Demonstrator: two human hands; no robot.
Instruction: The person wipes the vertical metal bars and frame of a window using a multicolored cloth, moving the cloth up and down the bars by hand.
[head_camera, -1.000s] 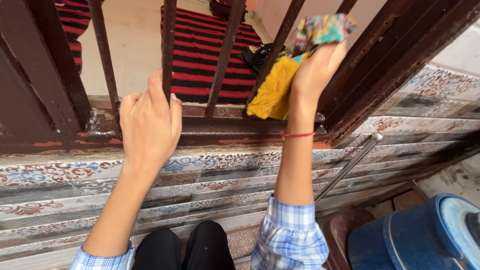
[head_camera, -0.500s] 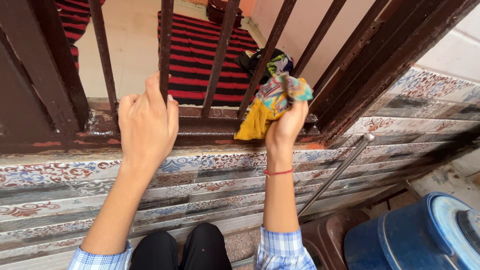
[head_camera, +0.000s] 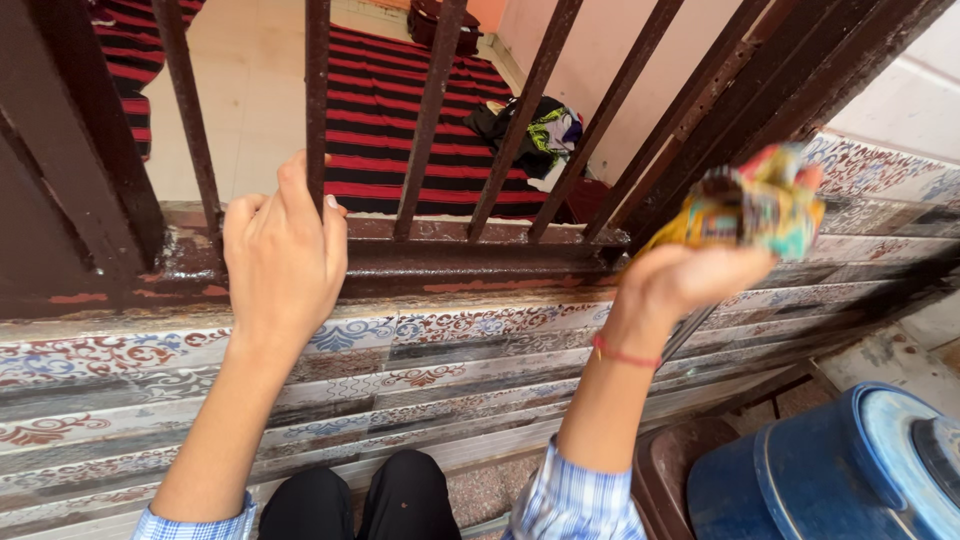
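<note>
Swinging away from the grille, the right hand (head_camera: 680, 280) is now carrying the bunched multicoloured patterned cloth with a yellow underside (head_camera: 755, 205) out to the right, clear of the rusty dark-brown iron window bars (head_camera: 430, 110) it was pressing against a moment ago. That hand is closing tightly around the lower part of the wad, fingers curled under it, so the cloth is sitting above the fist, in front of the patterned wall tiles (head_camera: 420, 345) at the right end of the brown metal sill rail (head_camera: 470, 262).

At the left, the left hand (head_camera: 283, 262) is staying where it was, its fingers wrapping round one upright bar just above the rail, gripping it.

The cloth is looking light and thoroughly soft: it is crumpling into folds and holding no shape of its own, so it is likely giving no resistance and hardly slipping in a dry fist. Taking it as a gathered bundle, as now, seems the surest hold; loose corners would probably be flapping and could be snagging on the flaking bars.

Beyond the bars, far off, a red-and-black striped mat (head_camera: 400, 110) is lying on a pale floor with a dark heap of clothing (head_camera: 530, 130) on it. Near right, a round blue plastic drum (head_camera: 840, 470) is standing beside a brown plastic chair (head_camera: 690, 465), and a thin metal rod is leaning against the wall behind the right wrist.
</note>
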